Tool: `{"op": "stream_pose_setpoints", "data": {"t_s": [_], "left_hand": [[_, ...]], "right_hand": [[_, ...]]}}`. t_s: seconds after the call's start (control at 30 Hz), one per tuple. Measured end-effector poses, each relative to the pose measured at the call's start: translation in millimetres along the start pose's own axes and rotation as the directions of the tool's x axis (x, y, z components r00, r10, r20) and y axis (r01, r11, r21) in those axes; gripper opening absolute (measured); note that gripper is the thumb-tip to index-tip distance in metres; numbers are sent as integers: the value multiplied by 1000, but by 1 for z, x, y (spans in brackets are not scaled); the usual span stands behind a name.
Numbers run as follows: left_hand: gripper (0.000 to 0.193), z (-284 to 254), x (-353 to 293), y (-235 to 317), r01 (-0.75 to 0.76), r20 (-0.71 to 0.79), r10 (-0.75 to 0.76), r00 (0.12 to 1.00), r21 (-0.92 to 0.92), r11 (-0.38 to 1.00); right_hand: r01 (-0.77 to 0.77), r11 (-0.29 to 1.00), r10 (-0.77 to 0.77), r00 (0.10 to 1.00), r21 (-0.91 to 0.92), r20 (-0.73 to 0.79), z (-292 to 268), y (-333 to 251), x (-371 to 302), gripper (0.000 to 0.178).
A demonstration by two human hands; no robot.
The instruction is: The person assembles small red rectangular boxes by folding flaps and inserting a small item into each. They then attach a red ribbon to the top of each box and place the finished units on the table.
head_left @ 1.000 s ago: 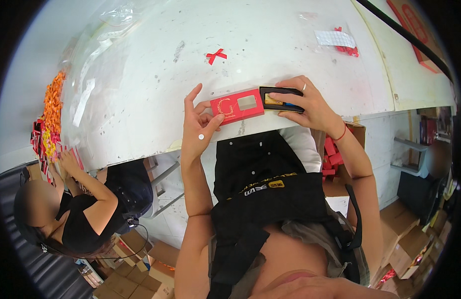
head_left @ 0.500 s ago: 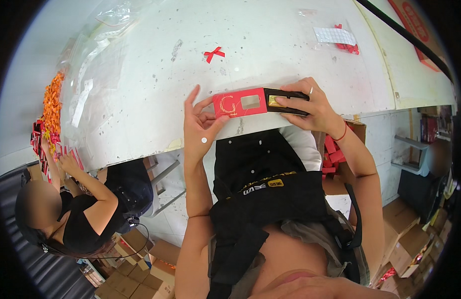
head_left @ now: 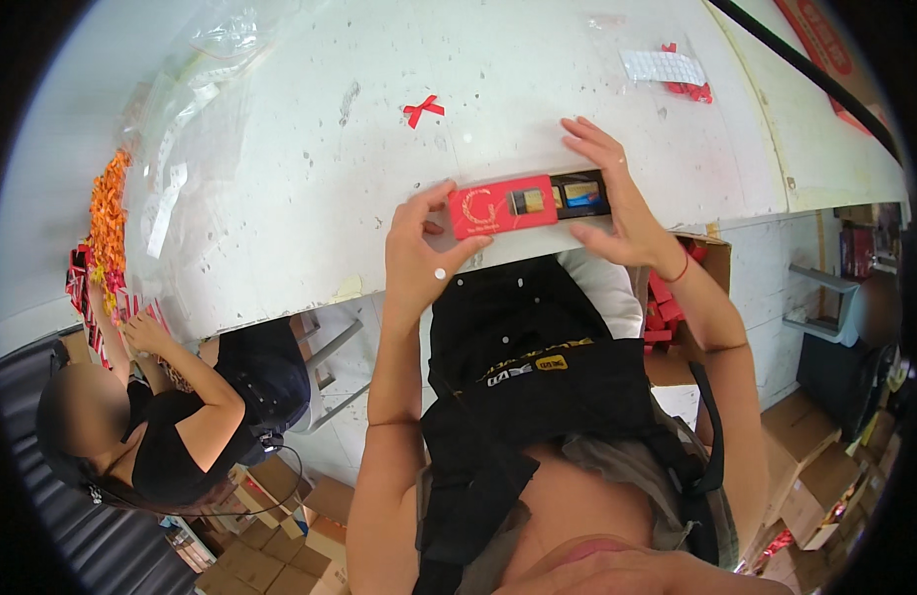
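Note:
A red cardboard sleeve [head_left: 488,217] with a small window lies level over the near part of the white table. Its left end is between the thumb and fingers of my left hand [head_left: 417,243]. A black tray [head_left: 584,211] holding gold and blue wrapped pieces sits partly inside the sleeve and sticks out at its right end. My right hand [head_left: 632,213] is open, fingers and thumb spread, with its palm side against or very near the tray's outer end. A red ribbon bow [head_left: 423,110] lies on the table beyond the sleeve.
A clear bag of red bows [head_left: 687,91] lies at the far right. Plastic bags [head_left: 196,109] and a pile of orange pieces [head_left: 108,213] cover the left side, where another person's hands [head_left: 141,332] work. A carton of red boxes [head_left: 711,260] stands beside my right forearm.
The black tray has gone further left into the sleeve, and gold now shows through the window. My right fingers have let go of the tray and spread. Sleeve and left hand shifted slightly right.

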State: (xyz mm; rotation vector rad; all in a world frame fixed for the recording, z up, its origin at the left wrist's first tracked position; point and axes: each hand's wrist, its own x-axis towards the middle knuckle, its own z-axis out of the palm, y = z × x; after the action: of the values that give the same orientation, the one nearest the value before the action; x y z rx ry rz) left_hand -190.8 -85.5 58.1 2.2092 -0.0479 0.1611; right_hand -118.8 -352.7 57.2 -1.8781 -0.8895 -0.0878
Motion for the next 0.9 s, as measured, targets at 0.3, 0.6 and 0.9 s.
{"op": "stream_pose_setpoints", "data": {"t_s": [0.3,0.6,0.9], "left_hand": [[70,5,14,22,-26,28,29,999,-107,994],[24,-21,115,-39,-33,-31,47,998,353,935],[14,-21,95,-26,101,-47,-100,994,19,995]], "right_hand": [[-147,928,173,984,342,-46,25,-8,12,80],[-157,987,155,986,23,54,13,-11,3,88],[-161,919,219,968,360,-125,13,4,3,52]]}}
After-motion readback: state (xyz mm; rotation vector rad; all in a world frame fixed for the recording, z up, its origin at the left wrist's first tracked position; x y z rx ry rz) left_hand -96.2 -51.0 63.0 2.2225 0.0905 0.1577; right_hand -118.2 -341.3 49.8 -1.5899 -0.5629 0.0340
